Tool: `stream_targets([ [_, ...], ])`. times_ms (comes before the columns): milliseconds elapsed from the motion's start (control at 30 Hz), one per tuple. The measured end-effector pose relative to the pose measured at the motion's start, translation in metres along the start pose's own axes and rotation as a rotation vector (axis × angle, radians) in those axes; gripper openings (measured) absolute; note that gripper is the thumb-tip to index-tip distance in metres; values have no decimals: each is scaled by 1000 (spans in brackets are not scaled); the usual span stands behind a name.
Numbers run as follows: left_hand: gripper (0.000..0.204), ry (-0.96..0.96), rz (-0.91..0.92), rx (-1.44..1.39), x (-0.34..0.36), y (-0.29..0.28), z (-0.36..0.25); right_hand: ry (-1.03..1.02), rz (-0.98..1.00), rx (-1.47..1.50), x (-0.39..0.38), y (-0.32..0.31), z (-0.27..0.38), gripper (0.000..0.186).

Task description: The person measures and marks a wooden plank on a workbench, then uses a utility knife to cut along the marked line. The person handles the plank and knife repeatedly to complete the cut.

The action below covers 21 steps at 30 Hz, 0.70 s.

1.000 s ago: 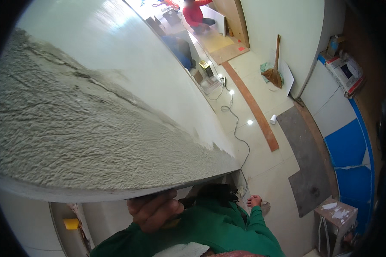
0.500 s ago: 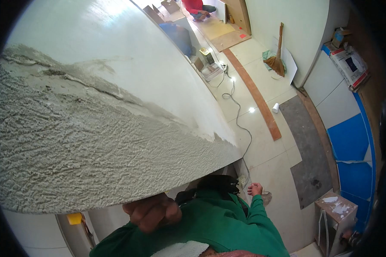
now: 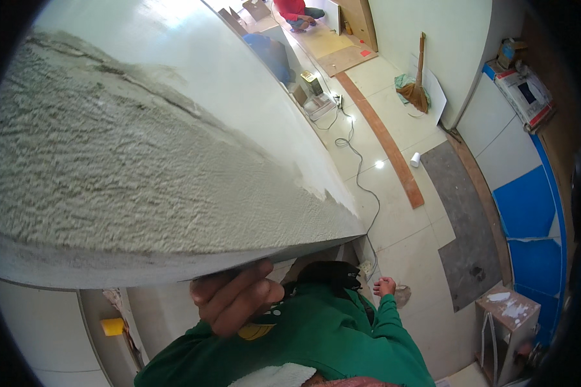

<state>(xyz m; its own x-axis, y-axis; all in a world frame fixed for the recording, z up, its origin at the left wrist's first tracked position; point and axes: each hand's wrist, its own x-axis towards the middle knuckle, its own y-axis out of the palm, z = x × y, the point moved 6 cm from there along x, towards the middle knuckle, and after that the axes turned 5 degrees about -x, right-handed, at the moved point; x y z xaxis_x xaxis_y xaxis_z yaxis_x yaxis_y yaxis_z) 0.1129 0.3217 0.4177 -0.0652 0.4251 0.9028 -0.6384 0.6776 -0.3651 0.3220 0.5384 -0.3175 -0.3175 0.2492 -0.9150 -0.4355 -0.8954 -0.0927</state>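
A wall-like surface coated with rough grey plaster fills the left side. Its lower border shows a smoother grey face. Right under that border is my left hand, its fingers curled together. A thin dark flat edge shows at the fingertips; what it belongs to is hidden. Lower and to the right, my right hand hangs away from the plaster over the floor, fingers loosely bent and nothing visible in them. Green sleeves cover both arms.
White smooth wall lies beyond the plaster. A cable snakes over the tiled floor past a brown strip, a white cup and a broom. A stained box stand is at right; a person in red crouches far off.
The plaster border sits higher in view, and its smoother lower face now shows. My left hand has turned and moved slightly right, fingers still curled. My right hand stays nearly in place.
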Motion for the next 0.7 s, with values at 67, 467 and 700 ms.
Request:
stream_targets([
  [67, 23, 4, -2, -9, -1, 2, 0, -4, 32, 35, 2, 2, -6, 14],
  [467, 40, -154, 342, -319, 3, -7, 4, -166, 20, -111, -5, 12, 13, 17],
  [700, 17, -5, -119, -559, 5, -10, 8, -268, 59, -212, -10, 27, 20, 15],
])
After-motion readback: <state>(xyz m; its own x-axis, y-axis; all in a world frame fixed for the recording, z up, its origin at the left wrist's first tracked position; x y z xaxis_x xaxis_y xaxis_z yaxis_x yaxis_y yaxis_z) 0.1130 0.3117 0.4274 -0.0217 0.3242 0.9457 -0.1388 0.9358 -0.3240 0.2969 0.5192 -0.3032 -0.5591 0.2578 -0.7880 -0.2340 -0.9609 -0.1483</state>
